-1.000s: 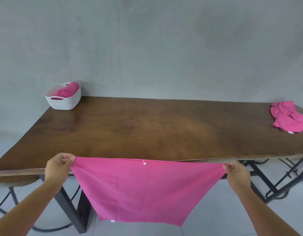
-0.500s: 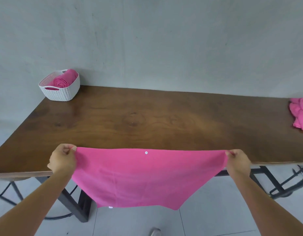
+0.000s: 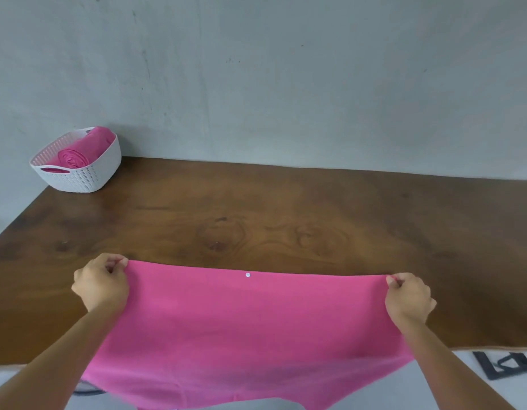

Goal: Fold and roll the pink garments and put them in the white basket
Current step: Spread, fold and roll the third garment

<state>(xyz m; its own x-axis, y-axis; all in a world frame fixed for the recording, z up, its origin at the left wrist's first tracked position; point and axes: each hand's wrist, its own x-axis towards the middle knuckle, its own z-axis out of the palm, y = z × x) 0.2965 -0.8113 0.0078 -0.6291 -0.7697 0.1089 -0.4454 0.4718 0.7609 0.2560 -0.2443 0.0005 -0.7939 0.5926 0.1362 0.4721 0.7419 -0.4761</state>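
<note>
Left hand (image 3: 102,284): lower left of the frame, fingers curled, pinching the upper left corner of the pink garment (image 3: 244,329).
Right hand (image 3: 408,298): lower right, fingers curled, pinching the garment's upper right corner.
Garment's place: stretched between the two hands across the lower middle of the frame, over the near part of the counter (image 3: 256,214).
Garment's edges: the top edge runs nearly straight from hand to hand. The lower part passes the counter's near edge and hangs below it, out of the bottom of the frame.
Mark on the garment: a small white round dot (image 3: 247,274) sits just under the middle of the top edge. I cannot tell whether it is a button or a snap.
Open room: a wide stretch of wood lies between the garment's top edge and the counter's far edge.
White basket (image 3: 84,176): upper left, on the counter's far left corner, well apart from both hands, with a rolled pink garment (image 3: 81,150) lying inside.
Surface: dark brown wood with visible grain and knots, with a paler strip along the near edge.
Room: a grey wall (image 3: 286,84) rises behind the counter. Pale floor (image 3: 522,392) and a dark metal frame (image 3: 499,368) show at the lower right.
</note>
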